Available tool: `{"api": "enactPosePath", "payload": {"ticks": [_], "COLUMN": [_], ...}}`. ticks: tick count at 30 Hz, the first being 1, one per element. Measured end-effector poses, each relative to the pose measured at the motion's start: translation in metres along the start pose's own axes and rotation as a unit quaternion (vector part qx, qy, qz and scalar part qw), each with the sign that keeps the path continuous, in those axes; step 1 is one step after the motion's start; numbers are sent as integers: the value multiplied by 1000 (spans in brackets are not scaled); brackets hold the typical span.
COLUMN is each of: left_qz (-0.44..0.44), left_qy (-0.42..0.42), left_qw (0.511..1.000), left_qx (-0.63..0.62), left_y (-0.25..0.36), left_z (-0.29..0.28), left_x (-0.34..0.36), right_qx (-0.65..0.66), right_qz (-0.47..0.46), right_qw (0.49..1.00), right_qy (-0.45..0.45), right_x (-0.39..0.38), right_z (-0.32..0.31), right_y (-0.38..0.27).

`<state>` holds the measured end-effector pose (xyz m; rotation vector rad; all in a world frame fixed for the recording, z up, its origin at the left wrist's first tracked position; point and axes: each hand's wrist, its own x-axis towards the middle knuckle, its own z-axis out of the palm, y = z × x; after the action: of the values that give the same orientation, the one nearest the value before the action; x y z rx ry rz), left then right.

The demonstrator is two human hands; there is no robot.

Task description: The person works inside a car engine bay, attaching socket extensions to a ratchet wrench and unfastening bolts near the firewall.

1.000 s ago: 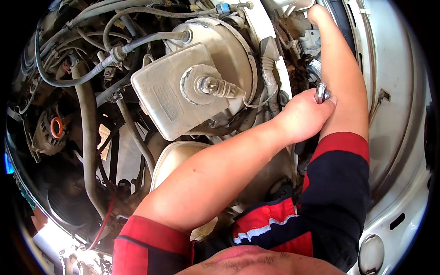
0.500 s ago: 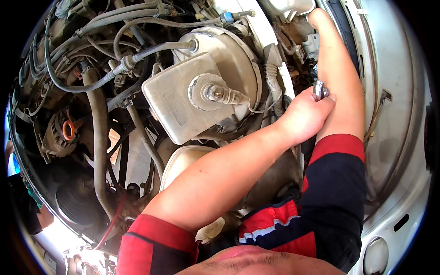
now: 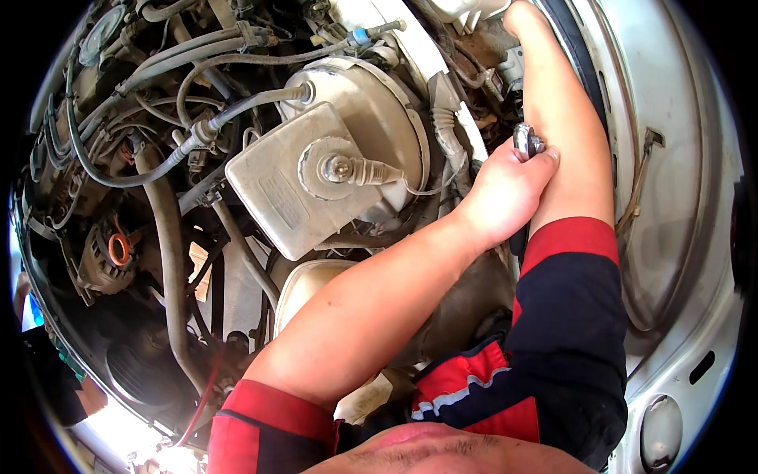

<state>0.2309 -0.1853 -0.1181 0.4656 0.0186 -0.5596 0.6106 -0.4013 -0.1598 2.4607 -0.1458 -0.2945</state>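
- The person's left hand point(image 3: 505, 189) is gripping a shiny metal tool point(image 3: 522, 142), the fingers curling narrow around it and its rounded head poking out past the thumb
- The tool is showing at the top of that fist, just beside the right forearm point(image 3: 567, 134) – from here I'm not managing to tell whether the two are touching
- The right hand is hiding past the far end of its forearm, well ahead of the left hand, so I'm not able to tell whether it is holding anything or standing wide or narrow
- Near the right wrist, well ahead of the left hand, a white plastic container point(image 3: 472, 9) is showing at the edge of my view
- To the left of the left hand, a boxy, dusty reservoir point(image 3: 268, 193) is sitting tilted, a round cap point(image 3: 316, 162) topping it – and a big round drum point(image 3: 383, 118) is bulging behind
- Farther left of the hand, a thick brown hose point(image 3: 166, 253) is running downward, with an orange ring point(image 3: 118, 250) showing beyond it
- Below the left forearm, a pale rounded tank point(image 3: 304, 284) is peeking out
- To the right of both hands, a pale body panel point(image 3: 687, 213) is curving away
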Motion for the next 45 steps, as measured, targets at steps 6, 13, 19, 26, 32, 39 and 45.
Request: {"api": "enactPosePath", "payload": {"ticks": [6,13,19,26,32,39,45], "left_qz": [-14,-3,11,5,23,16,16], "left_qy": [13,22,7,-19,-20,-21,-25], "left_qw": [1000,999,999,999,999,1000,999], "left_qx": [-19,-23,-39,-26,-40,-10,-22], "left_y": [2,4,2,3,2,3,7], "left_z": [0,1,1,-2,-1,-1,2], "left_x": [-1,-3,-2,-1,-1,0,-2], "right_qx": [-1,-6,-14,-23,-27,-34,-39], "right_qz": [-1,-2,-1,3,4,4,5], "right_qw": [1000,1000,1000,1000,999,999,999], "right_qy": [-6,-14,-17,-21,-22,-23,-24], "right_x": [-3,-7,-7,-7,-7,-9,-10], "right_z": [0,-2,-3,-5,-6,-6,-7], "right_y": [1,1,-1,-2,-3,-5,-7]}}
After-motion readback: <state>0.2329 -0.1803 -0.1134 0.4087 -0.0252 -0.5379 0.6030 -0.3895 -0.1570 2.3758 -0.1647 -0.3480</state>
